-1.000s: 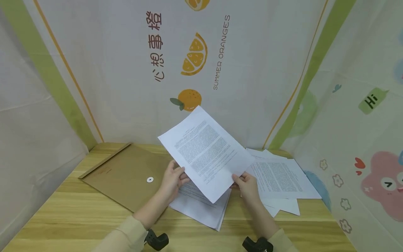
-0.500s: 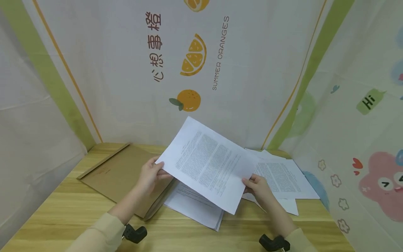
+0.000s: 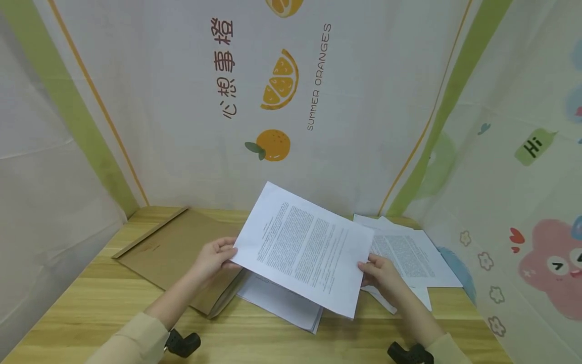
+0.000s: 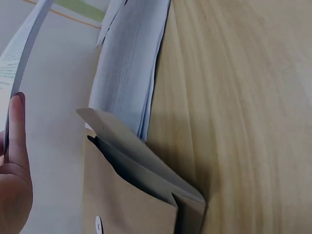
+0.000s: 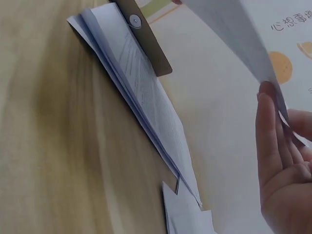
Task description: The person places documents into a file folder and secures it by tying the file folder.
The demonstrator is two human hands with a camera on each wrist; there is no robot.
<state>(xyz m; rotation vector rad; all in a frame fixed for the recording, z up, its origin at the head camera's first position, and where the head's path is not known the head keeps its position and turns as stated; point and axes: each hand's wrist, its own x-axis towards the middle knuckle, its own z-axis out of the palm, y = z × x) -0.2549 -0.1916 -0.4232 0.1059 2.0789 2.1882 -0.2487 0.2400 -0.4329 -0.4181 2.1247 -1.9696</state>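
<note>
Between both hands a printed sheet of paper point(image 3: 304, 247) is held up, tilted, above the table. My left hand point(image 3: 213, 258) pinches its left edge, thumb on top and fingers beneath. At the right edge my right hand point(image 3: 382, 275) pinches it the same way. Below the held sheet lies a stack of printed papers point(image 3: 284, 306), partly hidden by it. To the left is a brown kraft envelope point(image 3: 177, 253); in the left wrist view the envelope's mouth point(image 4: 141, 170) gapes beside the papers. Whether one sheet or a few are held, I cannot tell.
Several loose printed sheets point(image 3: 404, 258) lie fanned out on the right of the wooden table point(image 3: 273, 349). A white printed curtain point(image 3: 182, 126) hangs behind the table and along its sides. A black wrist camera mount point(image 3: 183, 344) shows at each forearm.
Both hands have moved apart, the left shifting left to the sheet's left edge and the right shifting right. The held sheet has turned clockwise and come lower.
</note>
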